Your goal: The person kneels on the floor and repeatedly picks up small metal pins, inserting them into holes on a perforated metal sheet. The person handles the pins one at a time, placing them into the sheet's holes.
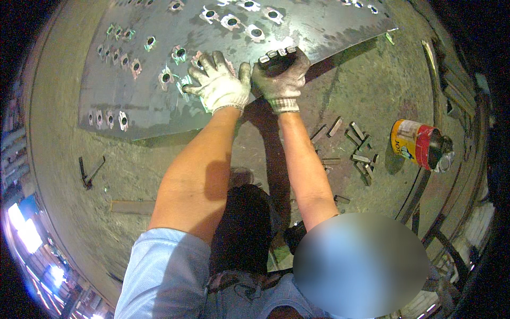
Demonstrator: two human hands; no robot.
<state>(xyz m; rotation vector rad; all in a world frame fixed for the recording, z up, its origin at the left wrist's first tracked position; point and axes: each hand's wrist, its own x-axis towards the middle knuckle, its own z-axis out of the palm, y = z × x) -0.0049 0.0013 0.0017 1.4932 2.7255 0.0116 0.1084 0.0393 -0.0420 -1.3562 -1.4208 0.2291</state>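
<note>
Resting on the holed metal plate [149,101], the left hand [226,87] shows fingers spread; the right hand [284,80] has fingers curled around small metal bars [281,52].

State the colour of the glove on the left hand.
The left glove is off-white with dark grey smudges; the head view shows it best.

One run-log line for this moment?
left hand: spread on metal plate | right hand: curled, bright-ended pieces at fingers | floor: metal bars, can
</note>
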